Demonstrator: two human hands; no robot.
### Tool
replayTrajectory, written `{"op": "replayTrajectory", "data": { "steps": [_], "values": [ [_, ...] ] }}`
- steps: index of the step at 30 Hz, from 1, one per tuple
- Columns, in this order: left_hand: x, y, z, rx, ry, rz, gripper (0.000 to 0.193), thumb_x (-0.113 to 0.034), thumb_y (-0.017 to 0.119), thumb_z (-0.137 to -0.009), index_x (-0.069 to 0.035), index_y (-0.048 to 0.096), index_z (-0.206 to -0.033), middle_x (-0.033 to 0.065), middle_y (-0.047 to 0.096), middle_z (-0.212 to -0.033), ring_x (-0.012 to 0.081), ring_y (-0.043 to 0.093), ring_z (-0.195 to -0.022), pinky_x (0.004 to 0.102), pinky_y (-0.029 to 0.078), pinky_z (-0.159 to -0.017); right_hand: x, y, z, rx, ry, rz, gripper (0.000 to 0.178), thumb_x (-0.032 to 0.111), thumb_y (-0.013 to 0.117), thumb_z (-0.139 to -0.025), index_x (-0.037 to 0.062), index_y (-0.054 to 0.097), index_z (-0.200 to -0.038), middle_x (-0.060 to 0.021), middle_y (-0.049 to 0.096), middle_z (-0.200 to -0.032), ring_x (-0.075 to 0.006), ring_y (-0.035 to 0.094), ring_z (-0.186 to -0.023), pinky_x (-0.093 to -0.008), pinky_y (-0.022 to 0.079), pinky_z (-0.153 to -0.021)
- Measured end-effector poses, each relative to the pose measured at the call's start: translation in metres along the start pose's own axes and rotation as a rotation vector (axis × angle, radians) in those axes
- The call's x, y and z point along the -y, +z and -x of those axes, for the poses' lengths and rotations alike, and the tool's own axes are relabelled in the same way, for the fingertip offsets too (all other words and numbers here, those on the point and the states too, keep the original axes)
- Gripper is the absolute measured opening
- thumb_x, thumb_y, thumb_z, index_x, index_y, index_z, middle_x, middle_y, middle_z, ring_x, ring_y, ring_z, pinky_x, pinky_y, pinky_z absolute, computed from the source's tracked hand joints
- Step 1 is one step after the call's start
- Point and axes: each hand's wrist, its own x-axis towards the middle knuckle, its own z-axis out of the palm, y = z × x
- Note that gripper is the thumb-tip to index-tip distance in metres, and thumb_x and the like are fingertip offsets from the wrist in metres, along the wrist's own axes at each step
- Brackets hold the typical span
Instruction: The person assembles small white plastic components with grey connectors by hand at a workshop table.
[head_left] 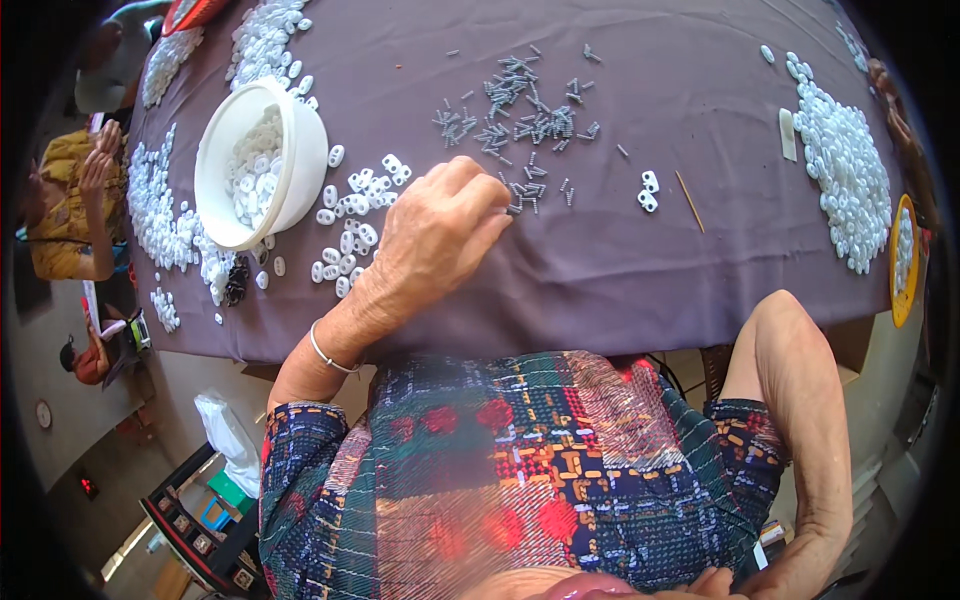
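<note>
My left hand (440, 228) reaches over the table with its fingers curled together at the near edge of a pile of small grey metal springs (545, 122). What its fingertips hold, if anything, is hidden. Beside the wrist lie several loose white oval plastic pieces with two holes (350, 240). Two more such white pieces (648, 192) sit right of the springs, near a thin wooden stick (690, 202). My right arm is bent back toward my body; only part of my right hand (712, 582) shows at the lower edge, its fingers mostly cut off.
A white round tub (310, 165) of white pieces stands tilted at the left, with heaps around it. Another large heap (845, 165) lies at the right, near a yellow-rimmed tray (899, 300). Dark cloth (600, 275) covers the table. Other people sit at the left and right edges.
</note>
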Motion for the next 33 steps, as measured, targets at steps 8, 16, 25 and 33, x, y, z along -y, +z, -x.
{"op": "replayTrajectory", "data": {
  "steps": [8, 16, 25, 33],
  "values": [
    [-0.004, 0.001, -0.002, -0.026, 0.149, -0.002, 0.017, -0.003, 0.065, -0.07, -0.003, 0.053, -0.082, 0.0099, 0.056, -0.099, 0.0291, 0.053, -0.093, 0.0374, 0.043, -0.078, -0.044, -0.028, 0.02, -0.007, 0.536, -0.6, 0.016, 0.007, 0.06, -0.07, -0.0065, 0.058, -0.078, -0.004, 0.048, -0.055, -0.0143, 0.051, -0.05, -0.0265, 0.042, -0.043],
    [-0.005, -0.002, -0.003, -0.023, 0.129, -0.107, 0.015, -0.008, 0.063, -0.072, -0.005, 0.053, -0.083, 0.0067, 0.057, -0.097, 0.0247, 0.053, -0.095, 0.0366, 0.041, -0.078, -0.081, -0.018, 0.087, -0.224, 1.203, 0.03, 0.018, 0.016, 0.056, -0.074, 0.0024, 0.059, -0.085, -0.0054, 0.046, -0.06, -0.017, 0.048, -0.052, -0.029, 0.032, -0.044],
    [-0.007, 0.007, 0.022, -0.223, -0.047, 0.202, 0.017, 0.005, 0.065, -0.07, 0.0, 0.057, -0.085, 0.0098, 0.058, -0.081, 0.0187, 0.058, -0.065, 0.0272, 0.046, -0.053, -0.162, 0.05, 0.142, 0.185, 1.697, 0.655, 0.032, 0.003, 0.056, -0.067, 0.0056, 0.055, -0.099, -0.0111, 0.052, -0.089, -0.0289, 0.056, -0.079, -0.0393, 0.046, -0.065],
    [-0.003, 0.007, 0.03, -0.161, 0.026, 0.212, 0.016, -0.005, 0.065, -0.069, -0.003, 0.054, -0.081, 0.0106, 0.056, -0.081, 0.028, 0.056, -0.075, 0.0359, 0.047, -0.065, -0.172, 0.085, 0.127, 0.136, 1.339, 0.419, 0.022, 0.006, 0.056, -0.068, 0.0057, 0.058, -0.09, -0.0081, 0.054, -0.095, -0.0251, 0.055, -0.09, -0.0328, 0.051, -0.069]
  ]
}}
